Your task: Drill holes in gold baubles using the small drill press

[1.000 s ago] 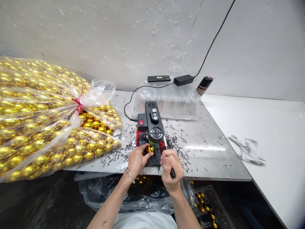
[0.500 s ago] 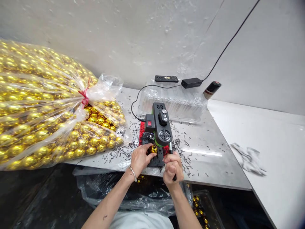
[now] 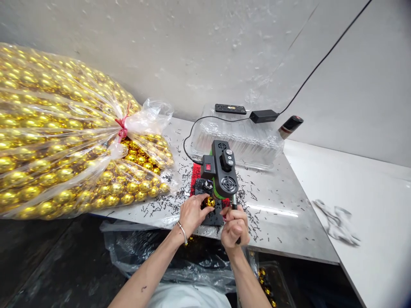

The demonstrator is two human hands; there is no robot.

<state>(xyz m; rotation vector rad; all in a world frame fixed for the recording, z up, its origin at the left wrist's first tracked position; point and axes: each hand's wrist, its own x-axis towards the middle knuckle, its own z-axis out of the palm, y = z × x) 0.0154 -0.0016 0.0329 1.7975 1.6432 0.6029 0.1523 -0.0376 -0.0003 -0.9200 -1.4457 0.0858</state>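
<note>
My left hand [image 3: 192, 211] pinches a shiny gold ball [image 3: 210, 201] between thumb and fingers, at the base plate [image 3: 214, 218] of a small black and green bench drill press [image 3: 221, 164]. The ball sits below the front of the machine's head; whether a bit touches it is hidden. My right hand [image 3: 236, 226] is wrapped round the machine's lever handle [image 3: 234, 201], just right of the plate. Black curly shavings lie thick around the base, with a red surface [image 3: 195, 175] showing beneath.
A large tied clear bag of gold balls [image 3: 58, 149] fills the left. Behind the machine are a clear plastic tray stack [image 3: 231, 137], power adapter [image 3: 263, 116], black remote-like bar [image 3: 230, 109] and dark canister [image 3: 291, 125]. White gloves [image 3: 337, 222] lie right; a plastic-lined container [image 3: 144, 252] is below the table edge.
The view has shifted slightly, so the scene appears a little further right. My left hand keeps the gold ball and my right hand keeps the lever handle, with little visible movement.
</note>
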